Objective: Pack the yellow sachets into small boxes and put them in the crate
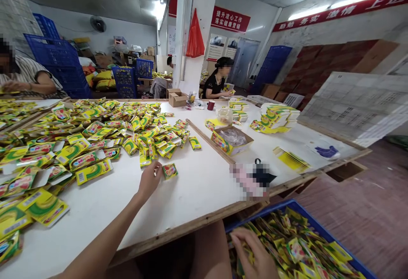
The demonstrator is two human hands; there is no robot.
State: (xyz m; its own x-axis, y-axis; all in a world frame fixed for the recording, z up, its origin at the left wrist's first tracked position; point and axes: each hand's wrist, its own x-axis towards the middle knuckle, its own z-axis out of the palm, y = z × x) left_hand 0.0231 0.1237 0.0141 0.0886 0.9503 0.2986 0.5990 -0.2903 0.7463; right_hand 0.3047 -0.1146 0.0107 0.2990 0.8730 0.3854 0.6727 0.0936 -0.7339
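Note:
My left hand reaches out over the white table, fingers curled, its fingertips at a small yellow-green sachet lying apart from the pile. A big heap of the same sachets and flat yellow cartons covers the table's left half. My right hand is low at the bottom edge, resting on sachets in a blue crate beside the table, fingers bent into the packets.
An open cardboard box with a plastic bag, a wooden strip and stacked cartons lie further right. One person sits at the far end, another at the left edge. Blue crates stand behind.

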